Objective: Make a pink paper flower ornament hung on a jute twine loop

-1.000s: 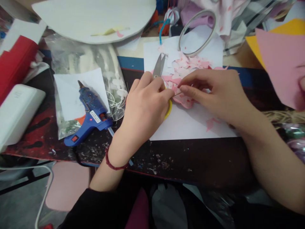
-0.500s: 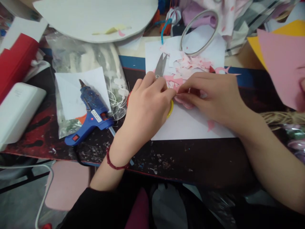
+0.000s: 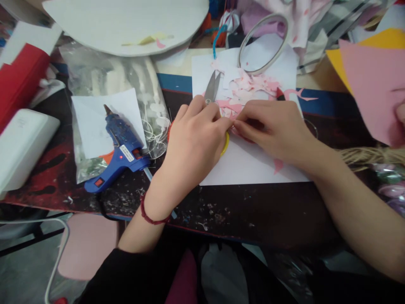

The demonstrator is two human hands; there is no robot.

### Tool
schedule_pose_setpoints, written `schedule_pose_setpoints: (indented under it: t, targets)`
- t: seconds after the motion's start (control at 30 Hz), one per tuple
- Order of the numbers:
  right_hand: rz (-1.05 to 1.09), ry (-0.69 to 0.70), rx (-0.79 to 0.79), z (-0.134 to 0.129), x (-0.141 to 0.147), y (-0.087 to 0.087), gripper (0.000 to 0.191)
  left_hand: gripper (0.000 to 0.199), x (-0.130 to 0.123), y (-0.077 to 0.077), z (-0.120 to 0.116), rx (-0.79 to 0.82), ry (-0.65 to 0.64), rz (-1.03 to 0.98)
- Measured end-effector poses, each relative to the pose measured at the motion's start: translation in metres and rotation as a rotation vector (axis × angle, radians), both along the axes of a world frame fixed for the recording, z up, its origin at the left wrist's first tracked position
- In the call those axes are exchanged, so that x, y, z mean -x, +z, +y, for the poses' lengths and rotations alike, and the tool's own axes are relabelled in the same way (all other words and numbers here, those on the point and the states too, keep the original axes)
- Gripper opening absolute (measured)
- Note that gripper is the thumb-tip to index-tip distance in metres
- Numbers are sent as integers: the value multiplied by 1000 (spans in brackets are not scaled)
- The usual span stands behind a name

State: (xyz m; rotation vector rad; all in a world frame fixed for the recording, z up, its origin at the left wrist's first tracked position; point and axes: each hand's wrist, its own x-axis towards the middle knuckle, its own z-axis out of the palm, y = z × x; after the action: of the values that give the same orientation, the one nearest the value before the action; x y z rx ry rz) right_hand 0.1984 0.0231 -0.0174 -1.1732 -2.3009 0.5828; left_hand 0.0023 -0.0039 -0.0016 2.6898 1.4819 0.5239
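My left hand bends over a pair of scissors, whose blades stick out beyond the knuckles. The scissors' yellow handle loop shows under the hand; whether the fingers grip it is hidden. The thumb and forefinger meet the fingertips of my right hand. Those right fingers are pinched on a pink paper piece, mostly covered by them. Below both hands lies a white sheet. Pink paper scraps are heaped on it just beyond the fingers.
A blue glue gun with a lit red light rests at left on white paper and a plastic bag. Behind are a white board and a tape ring. Another person's hand holds pink paper at right.
My right hand has shifted slightly left and turned, covering more of the pink piece. A thin clear ring now shows behind its wrist. My left hand stays nearly still.
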Motion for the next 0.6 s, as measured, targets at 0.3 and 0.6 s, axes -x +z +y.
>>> schedule_pose_setpoints:
  t: [0.3, 0.6]
  targets:
    - [35, -101, 86, -1, 9, 5, 35, 25, 3, -1, -2, -23, -23, -11]
    - [55, -151, 95, -3, 10, 7, 48, 23, 2, -2, -1, -15, -19, -40]
